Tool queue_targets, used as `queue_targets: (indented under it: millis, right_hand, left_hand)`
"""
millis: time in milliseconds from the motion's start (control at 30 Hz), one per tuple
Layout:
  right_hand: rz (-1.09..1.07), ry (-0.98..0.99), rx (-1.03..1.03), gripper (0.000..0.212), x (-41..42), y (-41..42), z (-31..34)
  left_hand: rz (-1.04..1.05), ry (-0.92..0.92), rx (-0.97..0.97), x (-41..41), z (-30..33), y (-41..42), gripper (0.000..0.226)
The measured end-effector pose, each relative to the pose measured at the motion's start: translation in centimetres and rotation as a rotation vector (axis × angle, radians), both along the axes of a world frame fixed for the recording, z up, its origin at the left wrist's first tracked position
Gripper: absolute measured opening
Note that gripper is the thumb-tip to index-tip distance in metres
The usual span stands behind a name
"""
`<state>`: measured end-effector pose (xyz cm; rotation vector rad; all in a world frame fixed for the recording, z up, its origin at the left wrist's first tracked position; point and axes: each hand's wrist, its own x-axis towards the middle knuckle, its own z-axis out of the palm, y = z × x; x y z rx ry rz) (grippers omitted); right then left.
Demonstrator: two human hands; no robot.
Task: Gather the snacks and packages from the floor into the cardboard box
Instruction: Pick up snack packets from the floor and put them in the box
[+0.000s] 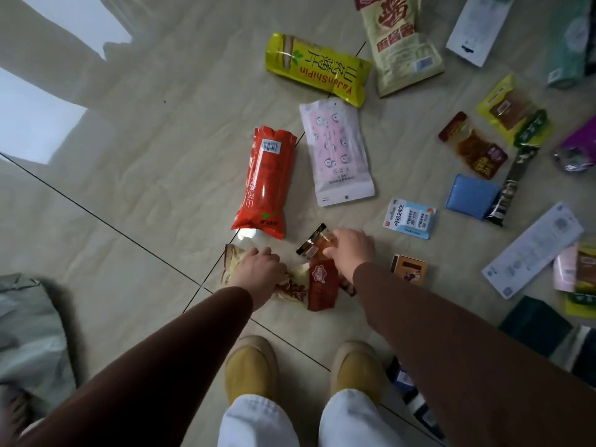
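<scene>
Both hands reach down to the floor (135,162): the right hand (351,248) has its grip curled round a small amber packet (317,241), while the left hand (259,272) grips a cream snack bag (290,290) lying beside the long red package (266,179).

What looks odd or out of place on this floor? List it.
Nothing looks spilled or torn. The packets simply lie scattered at all angles on the floor tiles. A yellow packet overlaps the beige bag, and the cream bag under the left hand looks crumpled. No cardboard box is in view.
</scene>
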<state>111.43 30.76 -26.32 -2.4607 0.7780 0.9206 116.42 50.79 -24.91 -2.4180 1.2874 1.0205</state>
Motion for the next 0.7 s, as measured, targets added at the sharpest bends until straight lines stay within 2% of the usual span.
queue_targets:
  millis: [167,300,367,433,533,700]
  right_hand:
    - [-0.214,-0.069,-0.001,0.036,1.9,-3.7,6.1]
    - [-0.362,-0.096,0.056,0.036,4.9,-6.2,10.3]
    - [-0.416,-0.144,0.079,0.032,6.7,-6.9,11.2]
    - [-0.459,-0.175,0.106,0.029,8.6,-7.3,10.9]
    - [-0.567,-0.171,0.164,0.028,11.1,-7.7,8.6]
    - [-0.622,-0.121,0.182,0.051,13.4,-8.3,3.4]
  left_hand:
    - [0.337,0.039,-0.129,2.5,5.5,0.4,0.021]
    - [0.880,0.139,-0.166,5.9,9.2,-0.8,0.022]
    - [1.045,0.195,-0.221,7.7,9.9,-2.1,0.018]
    - [1.136,0.223,-0.253,9.3,9.8,-3.5,0.014]
    - [1.248,0.222,-0.270,10.5,7.7,-5.4,0.023]
    - [1.306,0.113,-0.246,11.1,3.0,-6.9,0.040]
